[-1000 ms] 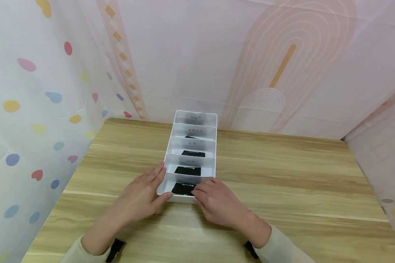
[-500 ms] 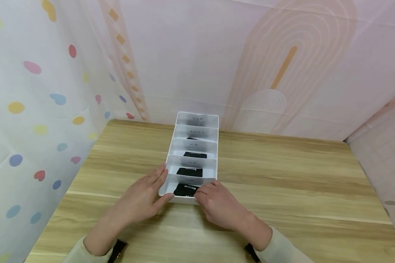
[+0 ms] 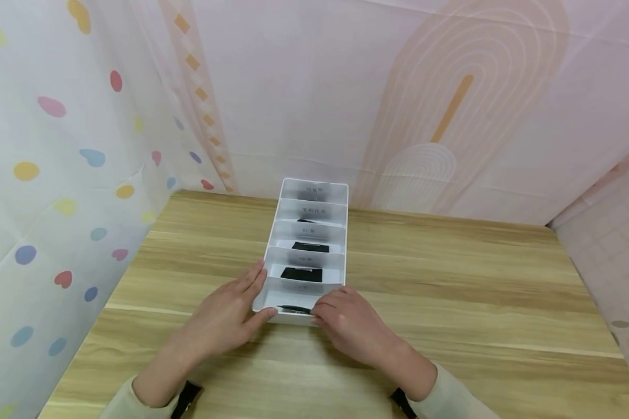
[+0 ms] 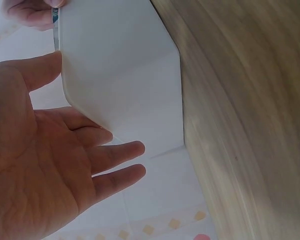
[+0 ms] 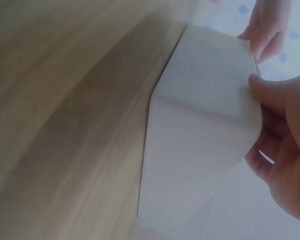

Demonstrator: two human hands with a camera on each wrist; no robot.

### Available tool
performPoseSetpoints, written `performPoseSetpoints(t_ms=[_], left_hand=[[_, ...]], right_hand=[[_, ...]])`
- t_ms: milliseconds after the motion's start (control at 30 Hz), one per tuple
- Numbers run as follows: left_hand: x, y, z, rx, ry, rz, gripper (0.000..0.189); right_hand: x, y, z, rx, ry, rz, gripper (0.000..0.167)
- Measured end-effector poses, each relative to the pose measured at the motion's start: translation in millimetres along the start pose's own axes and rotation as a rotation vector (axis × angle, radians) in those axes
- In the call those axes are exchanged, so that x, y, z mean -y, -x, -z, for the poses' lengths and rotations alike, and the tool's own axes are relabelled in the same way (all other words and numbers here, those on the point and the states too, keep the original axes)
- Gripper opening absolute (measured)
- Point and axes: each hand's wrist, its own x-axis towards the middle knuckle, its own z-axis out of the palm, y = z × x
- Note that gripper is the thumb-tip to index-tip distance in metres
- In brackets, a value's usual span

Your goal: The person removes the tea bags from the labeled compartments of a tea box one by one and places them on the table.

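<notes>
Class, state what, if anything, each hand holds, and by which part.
The right hand seems to pinch the black packet by its right end; the left hand rests against the divided box.

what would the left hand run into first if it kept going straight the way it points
Most likely the left side of the box: the left hand points at it and seems to touch it, though depth makes contact hard to confirm.

Box (image 4: 120, 80): smooth plastic by appearance, low sheen. Table (image 3: 477, 291): wood-grain surface, smooth, matt. Backdrop (image 3: 293, 105): matt cloth, lightly creased. Sleeves (image 3: 451, 393): matt cloth. Packets (image 3: 301, 276): matt finish.
</notes>
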Motion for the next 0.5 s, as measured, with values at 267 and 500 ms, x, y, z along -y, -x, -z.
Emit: performPoseSetpoints(t_ms=[267, 500], left_hand=[[-0.1, 1.1, -0.3, -0.004, 0.001, 0.002, 0.076], [0.3, 0.6, -1.4, -0.002, -0.002, 0.003, 0.078]], right_hand=[[-1.5, 0.2, 0.3, -0.071, -0.032, 0.01, 0.01], [-5.1, 0.9, 1.7, -0.16, -0.03, 0.001, 0.016]])
